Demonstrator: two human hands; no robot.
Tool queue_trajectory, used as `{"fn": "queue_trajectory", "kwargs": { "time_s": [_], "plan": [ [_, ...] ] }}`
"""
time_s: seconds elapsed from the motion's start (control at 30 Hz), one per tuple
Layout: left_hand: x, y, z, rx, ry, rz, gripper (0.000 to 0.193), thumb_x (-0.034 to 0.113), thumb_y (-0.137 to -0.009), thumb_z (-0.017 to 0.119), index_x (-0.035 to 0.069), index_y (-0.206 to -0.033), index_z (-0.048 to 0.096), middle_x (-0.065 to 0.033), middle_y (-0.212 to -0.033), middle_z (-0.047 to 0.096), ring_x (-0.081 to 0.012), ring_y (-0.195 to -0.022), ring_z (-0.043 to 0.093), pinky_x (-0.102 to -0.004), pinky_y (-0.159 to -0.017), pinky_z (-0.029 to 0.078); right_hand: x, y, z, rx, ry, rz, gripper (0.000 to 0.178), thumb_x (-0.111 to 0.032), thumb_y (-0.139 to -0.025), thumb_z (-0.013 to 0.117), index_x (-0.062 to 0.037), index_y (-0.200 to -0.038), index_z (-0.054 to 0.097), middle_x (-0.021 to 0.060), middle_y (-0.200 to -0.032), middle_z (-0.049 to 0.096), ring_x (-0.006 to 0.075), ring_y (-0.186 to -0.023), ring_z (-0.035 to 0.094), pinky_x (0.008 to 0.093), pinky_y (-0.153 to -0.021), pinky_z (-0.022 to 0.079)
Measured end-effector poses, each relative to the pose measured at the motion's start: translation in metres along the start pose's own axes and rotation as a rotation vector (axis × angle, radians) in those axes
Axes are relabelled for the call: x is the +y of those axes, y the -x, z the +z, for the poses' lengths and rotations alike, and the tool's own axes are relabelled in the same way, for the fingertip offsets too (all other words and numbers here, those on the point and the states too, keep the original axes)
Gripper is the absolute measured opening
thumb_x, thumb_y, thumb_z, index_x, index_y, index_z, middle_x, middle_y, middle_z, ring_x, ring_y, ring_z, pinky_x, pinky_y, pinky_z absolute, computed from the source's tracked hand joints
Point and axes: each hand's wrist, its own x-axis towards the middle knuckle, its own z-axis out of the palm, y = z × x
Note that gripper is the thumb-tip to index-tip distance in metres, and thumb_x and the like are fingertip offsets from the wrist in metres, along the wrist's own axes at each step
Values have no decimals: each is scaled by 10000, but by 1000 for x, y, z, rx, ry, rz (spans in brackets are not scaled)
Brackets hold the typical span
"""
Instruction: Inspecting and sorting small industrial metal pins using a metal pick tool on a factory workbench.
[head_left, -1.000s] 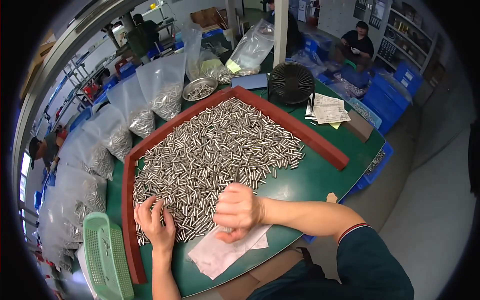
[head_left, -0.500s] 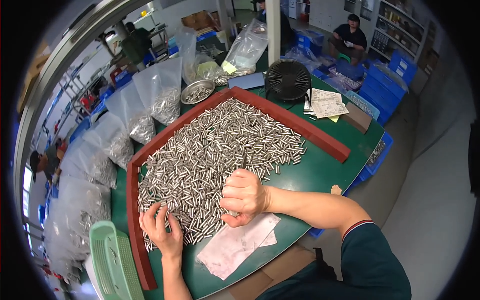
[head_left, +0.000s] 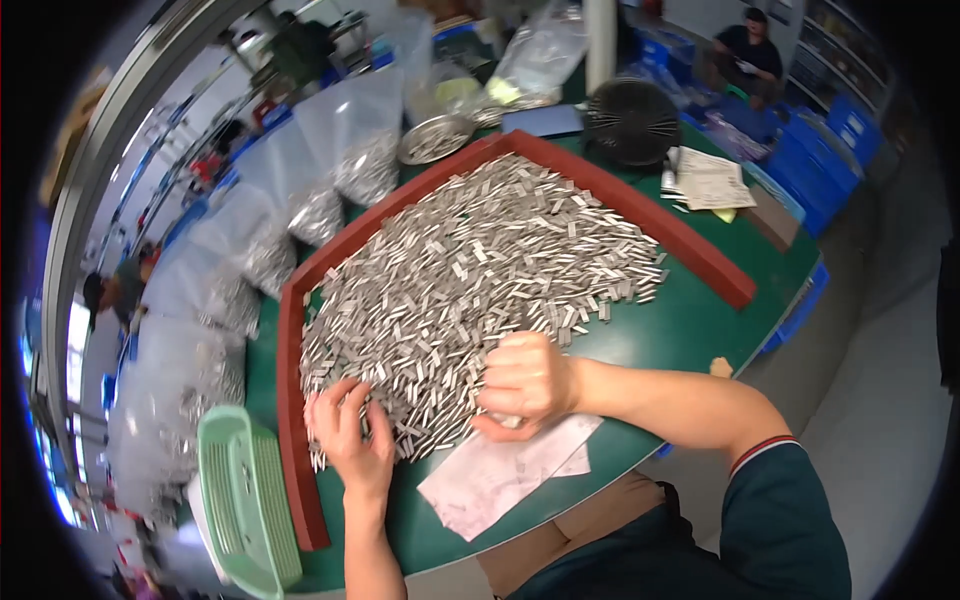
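A wide heap of small silvery metal pins (head_left: 470,260) covers much of the green table (head_left: 640,335). My left hand (head_left: 350,435) rests at the heap's near left edge, fingers apart and curved, their tips at the pins. Over the near right edge of the heap, my right hand (head_left: 528,385) is closed in a fist. A small pale bit shows at the underside of this fist, but what it holds is mostly hidden. Beneath the right hand, a smudged pinkish-white sheet of paper (head_left: 490,488) lies along the near table edge.
A dark red angled rail (head_left: 300,420) borders the heap. Left of it stand a green plastic basket (head_left: 215,430) and clear bags of metal parts (head_left: 270,245). Behind are a metal bowl (head_left: 412,150), a black fan (head_left: 630,122) and papers (head_left: 712,180). A person (head_left: 752,55) sits far right.
My view has shifted, so the table and its contents appear farther right and higher. Both hands keep nearly the same pose and place by the heap.
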Motion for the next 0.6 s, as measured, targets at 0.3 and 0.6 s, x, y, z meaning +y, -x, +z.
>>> {"fn": "queue_trajectory", "kwargs": {
  "time_s": [0.3, 0.6],
  "plan": [
    [-26, 14, 1, -48, 67, -125, 108, 35, -662, 625, 60, -755, 577, -55, -754, 517, -229, -748, 488, -340, -678, 345, -8, -8, 9, 12, -66, 51, 147, -12, -520, 617, -81, -513, 487, 2, -447, 379, 161, -380, 363, 280, -366, 250],
    [-13, 18, 0, -186, 190, -111, 87, 61, -653, 651, 53, -682, 569, -51, -671, 510, -226, -667, 482, -346, -613, 353, -6, -32, 4, -136, -32, -193, 202, -43, -513, 620, -93, -487, 426, -10, -457, 339, 138, -390, 349, 259, -362, 254]
  ]
}}
